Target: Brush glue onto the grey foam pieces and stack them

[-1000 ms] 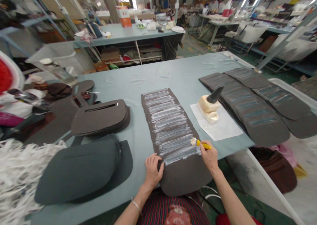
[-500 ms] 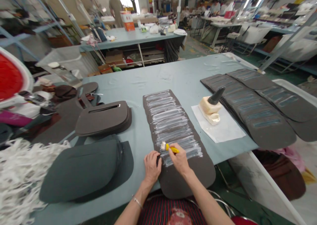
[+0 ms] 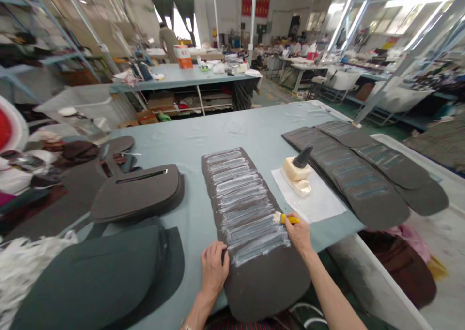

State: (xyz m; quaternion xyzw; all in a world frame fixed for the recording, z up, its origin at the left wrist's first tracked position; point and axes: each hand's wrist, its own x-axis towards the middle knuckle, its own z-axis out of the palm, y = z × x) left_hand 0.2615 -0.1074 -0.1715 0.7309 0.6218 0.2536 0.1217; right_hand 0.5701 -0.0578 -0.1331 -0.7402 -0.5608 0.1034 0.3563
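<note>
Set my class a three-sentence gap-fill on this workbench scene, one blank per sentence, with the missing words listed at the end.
1. The person's right grip holds a brush whose handle is ____.
2. The left grip rests at the ____ edge of the streaked panels.
3. On the white sheet sits a cream-coloured object topped by a ____ cone.

Missing words: yellow; left; black.

table point(image 3: 250, 127): pale blue-green | brush handle point(image 3: 290, 219): yellow | near-edge panels point(image 3: 250, 218): dark brown-grey, bear crosswise white streaks | right-edge panels point(image 3: 363, 175): dark grey, bear bluish bands
</note>
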